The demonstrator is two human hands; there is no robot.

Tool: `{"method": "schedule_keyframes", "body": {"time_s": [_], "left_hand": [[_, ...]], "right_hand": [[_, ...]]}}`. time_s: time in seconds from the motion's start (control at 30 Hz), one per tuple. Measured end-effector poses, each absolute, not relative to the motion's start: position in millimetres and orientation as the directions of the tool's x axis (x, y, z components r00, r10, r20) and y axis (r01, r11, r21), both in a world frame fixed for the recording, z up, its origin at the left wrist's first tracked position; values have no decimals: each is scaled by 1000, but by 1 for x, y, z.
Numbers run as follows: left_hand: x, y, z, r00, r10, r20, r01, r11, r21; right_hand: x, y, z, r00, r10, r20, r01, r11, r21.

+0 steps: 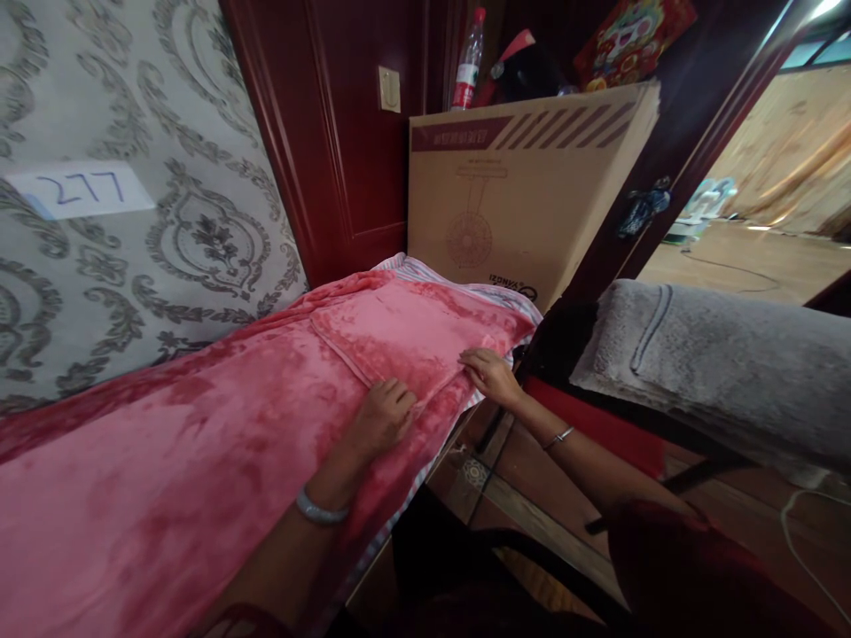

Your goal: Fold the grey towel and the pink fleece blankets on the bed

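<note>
A pink plush cloth [405,332] with a piped edge lies flat at the far end of a pink plush blanket [166,461]. My left hand [384,416] has its fingers curled at the near edge of this cloth. At its right corner, my right hand [493,374] pinches the edge between thumb and fingers. Exactly how much fabric the left fingers hold is hidden beneath them. Under the pink layers, a striped sheet [525,306] shows along the far and right sides.
A large cardboard box [519,195] stands beyond the far end, with a plastic bottle [469,66] on top. Patterned wallpaper [199,221] borders the left side. To the right, a folded grey fleece blanket [737,363] rests on a dark chair. A cable [798,549] hangs at lower right.
</note>
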State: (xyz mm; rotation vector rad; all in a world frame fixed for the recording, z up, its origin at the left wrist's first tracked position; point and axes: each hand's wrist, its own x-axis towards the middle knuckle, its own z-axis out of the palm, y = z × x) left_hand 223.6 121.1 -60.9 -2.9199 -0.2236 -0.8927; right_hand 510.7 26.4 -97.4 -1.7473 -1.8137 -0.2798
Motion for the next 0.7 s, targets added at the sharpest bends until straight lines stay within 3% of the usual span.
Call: {"method": "schedule_keyframes", "body": {"time_s": [0.1, 0.17, 0.3, 0.5, 0.7], "left_hand": [[223, 120, -59, 810, 87, 580, 121, -993, -19], [223, 121, -57, 775, 114, 621, 125, -992, 25], [224, 125, -57, 658, 314, 685, 311, -941, 132], [228, 129, -66, 728, 572, 379, 564, -813, 145], [231, 128, -64, 726, 610, 318, 594, -789, 157]], "right_hand": [[516, 30, -95, 18, 775, 632, 958, 167, -232], [521, 38, -86, 73, 750, 658, 962, 121, -245], [534, 60, -72, 197, 741, 642, 971, -56, -233], [538, 72, -103, 250, 892, 376, 964, -193, -184], [537, 71, -118, 266, 894, 360, 959, -210, -189]]}}
